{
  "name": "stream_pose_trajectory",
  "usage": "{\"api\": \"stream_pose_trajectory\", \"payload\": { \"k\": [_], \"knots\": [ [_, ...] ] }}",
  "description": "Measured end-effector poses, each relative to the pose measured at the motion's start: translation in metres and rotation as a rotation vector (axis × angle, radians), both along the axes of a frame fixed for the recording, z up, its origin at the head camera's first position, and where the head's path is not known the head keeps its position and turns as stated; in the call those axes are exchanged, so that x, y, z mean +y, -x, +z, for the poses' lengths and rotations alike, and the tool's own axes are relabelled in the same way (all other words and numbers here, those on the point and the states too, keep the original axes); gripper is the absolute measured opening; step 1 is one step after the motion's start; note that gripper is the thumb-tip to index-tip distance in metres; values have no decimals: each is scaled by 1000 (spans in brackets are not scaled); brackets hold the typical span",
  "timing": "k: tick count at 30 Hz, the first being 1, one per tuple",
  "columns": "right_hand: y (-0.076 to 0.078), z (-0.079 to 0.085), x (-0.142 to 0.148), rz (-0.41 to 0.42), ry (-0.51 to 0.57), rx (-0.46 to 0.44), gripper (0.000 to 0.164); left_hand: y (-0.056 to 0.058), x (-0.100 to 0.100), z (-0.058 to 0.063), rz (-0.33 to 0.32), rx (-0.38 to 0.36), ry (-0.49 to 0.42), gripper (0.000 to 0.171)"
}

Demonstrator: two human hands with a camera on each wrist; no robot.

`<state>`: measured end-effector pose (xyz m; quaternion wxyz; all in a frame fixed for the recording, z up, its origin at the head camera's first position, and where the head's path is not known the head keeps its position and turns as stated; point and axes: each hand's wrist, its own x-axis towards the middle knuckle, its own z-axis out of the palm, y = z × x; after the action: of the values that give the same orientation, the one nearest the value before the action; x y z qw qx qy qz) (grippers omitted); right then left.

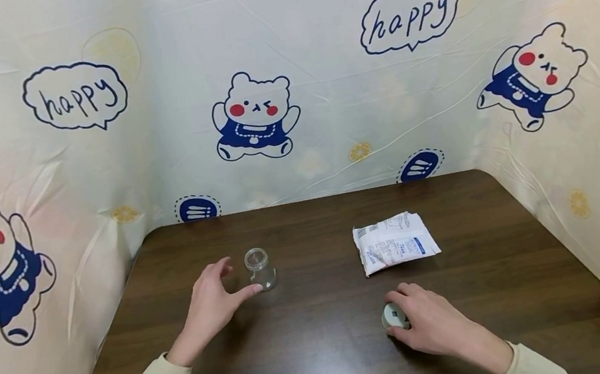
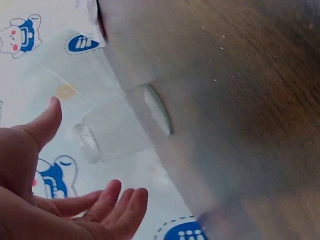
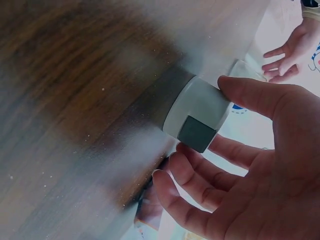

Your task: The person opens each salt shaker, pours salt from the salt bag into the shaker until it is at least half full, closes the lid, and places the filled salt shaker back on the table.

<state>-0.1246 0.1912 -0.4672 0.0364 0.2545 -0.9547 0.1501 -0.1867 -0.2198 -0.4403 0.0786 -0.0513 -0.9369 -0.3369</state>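
Note:
A small clear glass jar (image 1: 263, 274) stands upright and uncapped on the brown table. Around its left side my left hand (image 1: 213, 299) reaches, thumb and fingers spread wide. In the left wrist view a gap shows between this hand (image 2: 75, 195) and the jar (image 2: 122, 125). My right hand (image 1: 431, 321) pinches a pale grey-green round lid (image 1: 393, 317) between thumb and fingers at the table. The right wrist view shows a dark square (image 3: 197, 134) on the lid (image 3: 200, 102); the thumb is at its upper edge, fingers at the other side.
A white printed packet (image 1: 395, 242) lies on the table (image 1: 321, 348) beyond my right hand. A curtain with bear drawings (image 1: 254, 120) hangs close behind the table's far edge and at both sides.

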Motion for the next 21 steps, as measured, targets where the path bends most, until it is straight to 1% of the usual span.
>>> {"api": "stream_pose_trajectory", "payload": {
  "k": [3,6,12,17,21],
  "knots": [
    [0,0,0,2,-1,5,41,-9,2,4,20,7,5,79],
    [0,-1,-1,4,-9,4,41,-15,5,8,14,5,-1,65],
    [0,0,-1,-4,-18,-19,47,-26,16,13,-54,3,3,40],
    [-1,0,-2,-32,-5,-43,55,-34,28,17,-107,8,7,31],
    [-1,1,-3,-57,7,-46,51,-38,39,20,-139,9,-7,30]
  ]
}}
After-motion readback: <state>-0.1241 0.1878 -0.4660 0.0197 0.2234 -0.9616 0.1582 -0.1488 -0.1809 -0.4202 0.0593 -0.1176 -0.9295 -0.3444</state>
